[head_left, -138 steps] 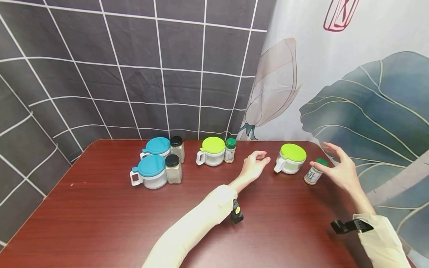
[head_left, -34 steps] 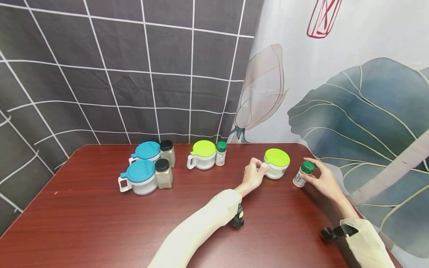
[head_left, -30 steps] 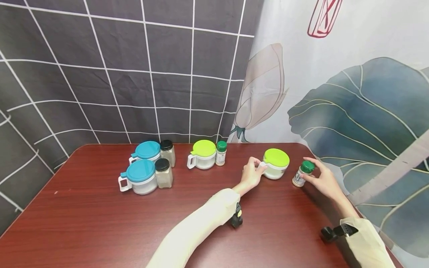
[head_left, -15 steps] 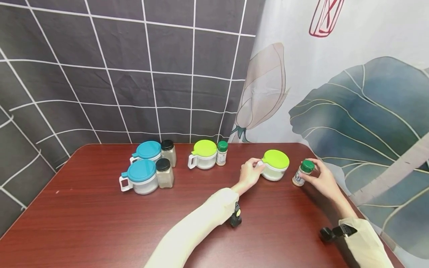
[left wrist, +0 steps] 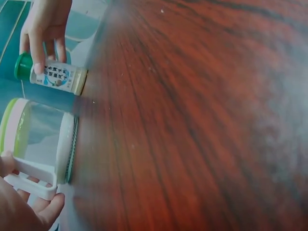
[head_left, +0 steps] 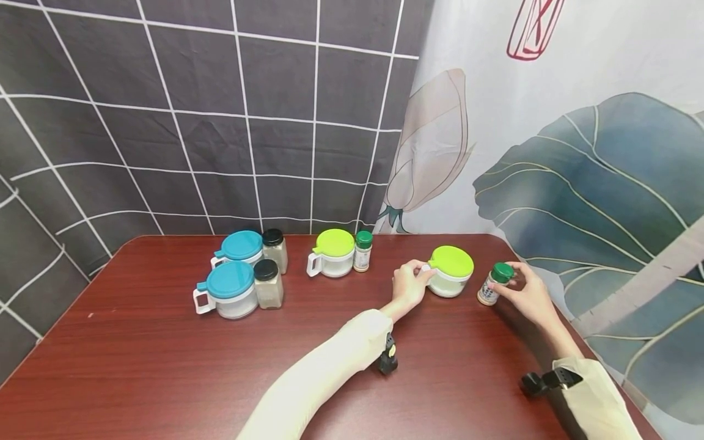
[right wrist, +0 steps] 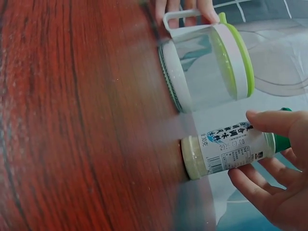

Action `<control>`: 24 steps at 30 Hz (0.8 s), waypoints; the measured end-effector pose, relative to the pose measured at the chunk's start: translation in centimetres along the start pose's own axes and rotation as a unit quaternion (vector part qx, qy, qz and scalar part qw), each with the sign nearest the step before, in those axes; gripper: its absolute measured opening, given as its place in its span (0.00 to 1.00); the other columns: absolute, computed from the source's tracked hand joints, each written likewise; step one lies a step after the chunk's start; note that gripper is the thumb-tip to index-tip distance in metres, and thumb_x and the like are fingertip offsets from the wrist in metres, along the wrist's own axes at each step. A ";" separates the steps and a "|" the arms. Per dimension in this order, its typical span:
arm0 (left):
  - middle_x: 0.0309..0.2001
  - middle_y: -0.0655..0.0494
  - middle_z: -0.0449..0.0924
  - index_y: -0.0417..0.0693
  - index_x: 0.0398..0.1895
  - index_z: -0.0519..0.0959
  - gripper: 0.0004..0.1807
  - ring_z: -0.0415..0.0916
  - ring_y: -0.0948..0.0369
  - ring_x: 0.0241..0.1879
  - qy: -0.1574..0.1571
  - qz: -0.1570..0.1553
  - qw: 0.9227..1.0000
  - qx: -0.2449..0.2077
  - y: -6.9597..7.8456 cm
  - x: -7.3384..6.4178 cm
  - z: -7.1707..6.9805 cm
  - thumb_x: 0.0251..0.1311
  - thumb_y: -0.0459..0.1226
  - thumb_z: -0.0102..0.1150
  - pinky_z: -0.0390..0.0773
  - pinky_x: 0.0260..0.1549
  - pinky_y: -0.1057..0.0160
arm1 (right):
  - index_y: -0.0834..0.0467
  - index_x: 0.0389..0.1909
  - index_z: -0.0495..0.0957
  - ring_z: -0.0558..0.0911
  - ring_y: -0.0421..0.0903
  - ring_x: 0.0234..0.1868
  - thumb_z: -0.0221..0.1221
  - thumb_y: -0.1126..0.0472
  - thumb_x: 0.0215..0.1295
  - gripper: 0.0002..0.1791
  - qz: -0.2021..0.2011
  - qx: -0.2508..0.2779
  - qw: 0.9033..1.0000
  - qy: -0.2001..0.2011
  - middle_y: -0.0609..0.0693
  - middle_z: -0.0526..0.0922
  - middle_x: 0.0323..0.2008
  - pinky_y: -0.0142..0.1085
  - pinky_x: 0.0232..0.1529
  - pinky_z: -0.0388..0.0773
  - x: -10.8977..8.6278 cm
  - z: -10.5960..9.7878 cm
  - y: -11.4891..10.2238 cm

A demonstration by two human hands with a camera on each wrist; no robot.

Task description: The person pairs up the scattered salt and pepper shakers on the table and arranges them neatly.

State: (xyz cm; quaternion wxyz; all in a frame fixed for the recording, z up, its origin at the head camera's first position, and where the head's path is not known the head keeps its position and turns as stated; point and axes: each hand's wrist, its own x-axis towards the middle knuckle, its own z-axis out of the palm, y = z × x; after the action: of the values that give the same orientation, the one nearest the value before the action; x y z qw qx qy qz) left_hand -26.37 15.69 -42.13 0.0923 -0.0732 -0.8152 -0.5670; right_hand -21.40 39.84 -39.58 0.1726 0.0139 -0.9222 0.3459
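Note:
My left hand (head_left: 409, 285) grips the white handle of a clear seasoning jar with a lime-green lid (head_left: 451, 263). In the left wrist view the thumb is on top of that handle and fingers are curled beneath it. To the right of the jar, my right hand (head_left: 529, 297) holds a spice bottle with a green cap (head_left: 487, 292) between thumb and fingers. The right wrist view shows the bottle's printed label (right wrist: 233, 147) and the thumb near its cap. Both containers stand upright with their bases at the tabletop, a small gap between them.
Another lime-lidded jar (head_left: 335, 244) and green-capped bottle (head_left: 362, 252) stand at the back middle of the red-brown table (head_left: 165, 366). Farther left are two blue-lidded jars (head_left: 230, 287) beside two black-capped shakers (head_left: 268, 286). A grey grid curtain (head_left: 220, 140) hangs behind.
Both hands were free of the containers at first; the left has taken the jar's handle and the right the bottle. Jar and bottle have shifted a little left. The other containers stayed put.

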 end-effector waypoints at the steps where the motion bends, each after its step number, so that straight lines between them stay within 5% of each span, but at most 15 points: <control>1: 0.31 0.56 0.86 0.50 0.36 0.85 0.10 0.81 0.59 0.35 0.002 0.000 1.000 0.002 0.0 0.0 0.0 0.55 0.45 0.65 0.76 0.38 0.65 | 0.66 0.58 0.67 0.67 0.17 0.34 0.67 0.57 0.58 0.31 -0.001 -0.003 1.000 0.005 0.69 0.79 0.48 0.15 0.33 0.67 0.0 0.0 0.0; 24: 0.32 0.55 0.87 0.50 0.35 0.85 0.09 0.82 0.56 0.36 0.026 0.036 0.999 0.023 0.1 -0.3 -1.8 0.54 0.43 0.64 0.77 0.37 0.64 | 0.60 0.54 0.75 0.72 0.19 0.32 0.71 0.53 0.52 0.29 -0.007 -0.020 0.998 0.067 0.63 0.84 0.41 0.16 0.32 0.69 0.2 1.1 -1.4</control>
State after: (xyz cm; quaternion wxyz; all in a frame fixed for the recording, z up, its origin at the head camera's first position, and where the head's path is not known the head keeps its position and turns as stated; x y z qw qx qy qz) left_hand -25.88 14.05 -41.48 0.1355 -0.0858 -0.8223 -0.5460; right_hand -21.71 38.13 -39.40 0.2368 -0.0060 -0.9152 0.3261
